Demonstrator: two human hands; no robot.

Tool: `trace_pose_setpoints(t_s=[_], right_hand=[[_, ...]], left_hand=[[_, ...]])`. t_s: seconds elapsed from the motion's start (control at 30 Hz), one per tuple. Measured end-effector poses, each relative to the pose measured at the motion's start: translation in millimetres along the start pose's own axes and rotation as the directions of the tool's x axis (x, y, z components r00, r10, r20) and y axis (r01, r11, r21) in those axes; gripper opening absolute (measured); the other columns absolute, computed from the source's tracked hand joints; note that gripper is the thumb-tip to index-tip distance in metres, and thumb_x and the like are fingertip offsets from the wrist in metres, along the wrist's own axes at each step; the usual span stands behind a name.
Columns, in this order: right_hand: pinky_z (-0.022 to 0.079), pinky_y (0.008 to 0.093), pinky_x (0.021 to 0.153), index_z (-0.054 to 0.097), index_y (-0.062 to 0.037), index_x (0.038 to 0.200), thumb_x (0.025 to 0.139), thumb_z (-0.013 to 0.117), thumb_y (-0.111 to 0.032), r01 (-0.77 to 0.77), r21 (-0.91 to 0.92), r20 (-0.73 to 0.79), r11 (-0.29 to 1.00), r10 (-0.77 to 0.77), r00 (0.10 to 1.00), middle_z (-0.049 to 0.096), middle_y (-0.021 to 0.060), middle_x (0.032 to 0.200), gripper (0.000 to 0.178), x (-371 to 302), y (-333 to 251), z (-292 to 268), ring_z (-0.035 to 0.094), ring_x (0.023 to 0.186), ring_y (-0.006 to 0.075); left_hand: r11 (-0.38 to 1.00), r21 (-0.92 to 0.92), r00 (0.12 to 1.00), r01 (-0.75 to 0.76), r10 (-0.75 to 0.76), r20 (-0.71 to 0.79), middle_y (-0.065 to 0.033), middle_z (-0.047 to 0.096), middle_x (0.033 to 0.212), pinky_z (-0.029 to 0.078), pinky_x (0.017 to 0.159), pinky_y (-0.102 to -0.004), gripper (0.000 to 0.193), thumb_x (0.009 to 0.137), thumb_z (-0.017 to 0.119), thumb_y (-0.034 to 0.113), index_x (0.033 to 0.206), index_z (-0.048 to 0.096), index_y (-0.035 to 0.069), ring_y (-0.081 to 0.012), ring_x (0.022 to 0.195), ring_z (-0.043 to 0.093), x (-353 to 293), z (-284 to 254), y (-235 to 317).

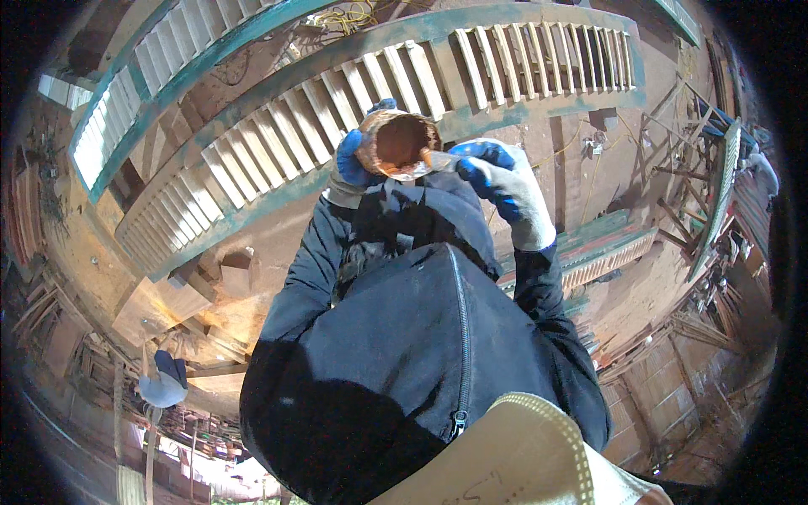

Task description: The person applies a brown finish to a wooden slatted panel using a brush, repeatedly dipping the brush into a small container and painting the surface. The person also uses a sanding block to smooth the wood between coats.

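My left hand (353, 165), in a white glove with blue coating, is wrapped round a round, stained tub (367, 150). Reddish-brown stuff coats the tub's inside. A small flat tool (441, 161) is gripped in my gloved right hand (502, 180). Its orange-brown end rests at the tub's right rim; whether it is a brush or a scraper I cannot tell. Beyond both hands lies a long louvred wooden shutter (522, 18) with pale slats and a worn green frame, apart from the tub.
Another green-framed louvred panel (114, 99) lies at the far left. A further slatted panel (610, 259) is to my right, near wooden trestles (686, 135). Wooden blocks (160, 307) sit at left. Yellow cord (349, 15) lies at the back. A person (162, 387) is at lower left.
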State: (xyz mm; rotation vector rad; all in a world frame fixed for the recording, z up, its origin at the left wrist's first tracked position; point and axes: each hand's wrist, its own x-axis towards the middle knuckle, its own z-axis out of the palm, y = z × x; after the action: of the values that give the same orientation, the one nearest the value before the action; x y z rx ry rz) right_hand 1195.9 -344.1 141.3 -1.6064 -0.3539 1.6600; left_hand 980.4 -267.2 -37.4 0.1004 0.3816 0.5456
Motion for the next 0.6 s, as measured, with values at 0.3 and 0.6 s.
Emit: trace_pose_setpoints(t_s=[0.3, 0.6], right_hand=[[0.041, 0.0191, 0.050, 0.058, -0.0006, 0.116, 0.089, 0.067, -0.029, 0.003, 0.178, 0.004, 0.984, -0.004, 1.000, 0.064, 0.0041, 0.082, 0.040, 102, 45, -81, 0.055, 0.058, 0.0076], [0.044, 0.0240, 0.052, 0.058, -0.0054, 0.115, 0.088, 0.069, -0.027, 0.144, 0.443, -0.226, 0.885, -0.046, 0.973, 0.061, 0.0061, 0.085, 0.036, 70, 133, -123, 0.054, 0.063, 0.0129]], left_hand=[[0.913, -0.407, 0.991, 0.036, 0.020, 0.133, -0.0249, 0.033, 0.147, 0.036, 0.098, -0.0721, 0.079, 0.075, 0.065, 0.061, 0.138, 0.047, 0.015, -0.0502, 0.131, 0.034, 32, -94, 54], [0.718, -0.696, 0.999, 0.002, -0.028, -0.027, -0.0156, 0.040, 0.146, 0.040, 0.093, -0.0713, 0.044, 0.089, 0.057, 0.045, 0.127, 0.058, 0.023, -0.0460, 0.131, 0.037, 20, -118, 88]])
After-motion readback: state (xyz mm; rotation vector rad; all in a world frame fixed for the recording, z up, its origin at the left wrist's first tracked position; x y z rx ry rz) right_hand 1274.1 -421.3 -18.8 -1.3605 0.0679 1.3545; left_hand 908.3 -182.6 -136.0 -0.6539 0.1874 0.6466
